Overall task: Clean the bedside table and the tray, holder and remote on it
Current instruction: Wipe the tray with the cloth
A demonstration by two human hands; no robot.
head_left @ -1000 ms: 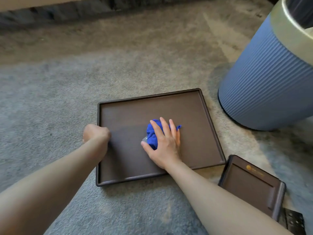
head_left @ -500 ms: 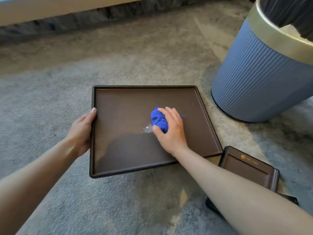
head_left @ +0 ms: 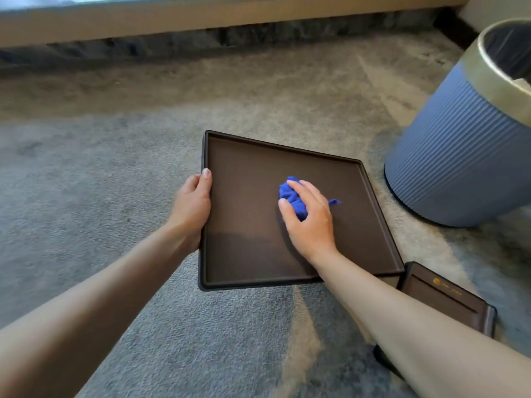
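A dark brown square tray (head_left: 373,225) lies on the grey carpet in the middle of the view, turned slightly clockwise. My left hand (head_left: 191,208) grips its left rim, thumb over the edge. My right hand (head_left: 311,222) presses a bunched blue cloth (head_left: 291,196) onto the tray's inside, right of centre. A brown holder (head_left: 442,297) with a gold emblem lies flat at the tray's lower right corner. A dark object (head_left: 382,354) shows under my right forearm; whether it is the remote cannot be told.
A blue ribbed waste bin (head_left: 459,156) with a gold rim stands on the carpet right of the tray, close to its far right corner. A beige base with a dark gap under it (head_left: 201,27) runs along the back. Carpet stretches to the left.
The tray has turned clockwise under my hands. My left hand went from a fist at the rim to gripping the left edge. The right hand with the cloth has slid farther across the tray.
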